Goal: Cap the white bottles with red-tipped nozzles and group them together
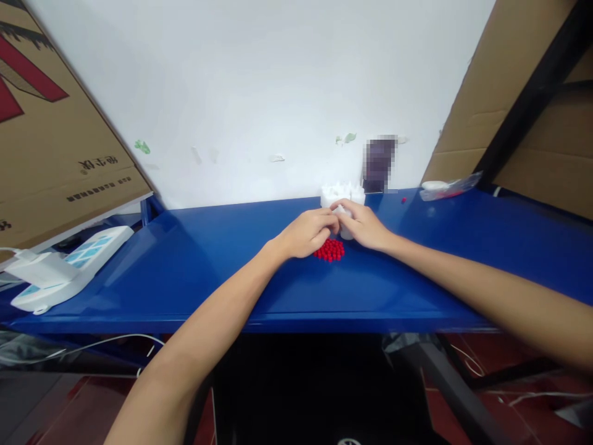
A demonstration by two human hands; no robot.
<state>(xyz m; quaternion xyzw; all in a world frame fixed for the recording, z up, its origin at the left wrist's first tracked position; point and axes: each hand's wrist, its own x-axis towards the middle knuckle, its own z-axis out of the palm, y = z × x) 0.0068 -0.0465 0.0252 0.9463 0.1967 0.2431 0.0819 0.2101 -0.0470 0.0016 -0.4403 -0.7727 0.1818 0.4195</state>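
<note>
Both my hands meet at the middle of the blue table [185,272]. My left hand [306,232] is curled with its fingertips pinched together against a small white bottle [346,232]. My right hand [364,225] wraps round that bottle from the right. What the left fingertips pinch is too small to see. A pile of several small red beads [330,250] lies on the table just below the hands. Behind the hands stands a cluster of several more white bottles [340,193].
A white power strip [69,266] lies at the table's left end below a leaning cardboard box [50,136]. A clear plastic bag with a white lid [447,187] and one stray red bead [403,200] lie at the back right. A dark object [377,167] stands by the wall.
</note>
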